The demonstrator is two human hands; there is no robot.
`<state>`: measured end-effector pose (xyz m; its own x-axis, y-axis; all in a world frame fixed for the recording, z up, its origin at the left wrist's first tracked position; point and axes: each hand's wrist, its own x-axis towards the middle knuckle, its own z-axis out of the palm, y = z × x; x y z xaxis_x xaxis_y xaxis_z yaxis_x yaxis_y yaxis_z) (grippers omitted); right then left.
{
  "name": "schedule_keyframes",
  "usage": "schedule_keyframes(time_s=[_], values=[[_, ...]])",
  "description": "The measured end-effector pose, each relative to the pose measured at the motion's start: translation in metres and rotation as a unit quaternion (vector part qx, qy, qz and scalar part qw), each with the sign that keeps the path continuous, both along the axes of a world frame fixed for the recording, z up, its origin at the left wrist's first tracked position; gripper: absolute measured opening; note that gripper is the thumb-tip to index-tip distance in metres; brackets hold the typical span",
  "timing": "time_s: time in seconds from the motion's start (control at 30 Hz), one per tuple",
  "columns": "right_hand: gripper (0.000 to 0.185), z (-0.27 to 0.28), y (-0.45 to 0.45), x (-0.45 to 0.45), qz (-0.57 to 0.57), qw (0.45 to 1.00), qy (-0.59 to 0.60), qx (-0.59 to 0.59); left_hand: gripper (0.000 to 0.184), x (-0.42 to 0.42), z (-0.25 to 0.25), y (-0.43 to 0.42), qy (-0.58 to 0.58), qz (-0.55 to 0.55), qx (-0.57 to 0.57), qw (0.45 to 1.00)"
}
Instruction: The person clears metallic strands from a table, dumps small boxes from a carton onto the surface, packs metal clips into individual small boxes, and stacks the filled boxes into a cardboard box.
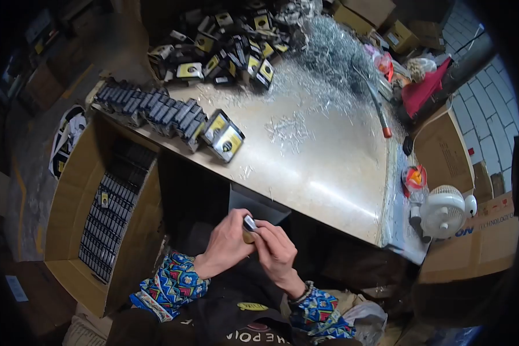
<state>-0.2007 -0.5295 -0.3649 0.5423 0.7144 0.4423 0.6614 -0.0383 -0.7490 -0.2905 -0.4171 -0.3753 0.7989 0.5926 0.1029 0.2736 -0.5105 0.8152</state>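
Note:
My left hand and my right hand meet in front of my body, just off the table's near edge. Between them they grip a small box, its pale end facing up and a bit of yellow lower down. Fingers cover most of it. Beyond my hands, a row of stacked small boxes runs along the table edge. At its right end, yellow-and-black boxes stand with their fronts showing. Small clear pieces lie scattered on the tabletop.
Loose yellow-and-black boxes are heaped at the back, beside a mound of clear pieces. An orange-tipped tool lies at the right. Left stands an open carton holding rows of boxes. A white fan sits at the table's right end.

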Motion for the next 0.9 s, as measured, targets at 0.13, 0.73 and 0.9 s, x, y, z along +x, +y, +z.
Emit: schedule_keyframes(time_s=[0.13,0.73,0.9], values=[[0.022,-0.003,0.006,0.038,-0.041,0.999,0.007,0.024,0.039,0.027,0.02,0.029,-0.098,-0.08,0.119,0.985],[0.026,-0.013,0.128,0.182,-0.023,0.947,-0.269,-0.174,0.047,0.136,0.039,0.357,0.138,0.016,0.495,0.858],[0.047,-0.024,0.164,0.239,-0.05,0.935,-0.317,-0.149,0.057,0.143,0.077,0.344,0.249,-0.004,0.458,0.853]])
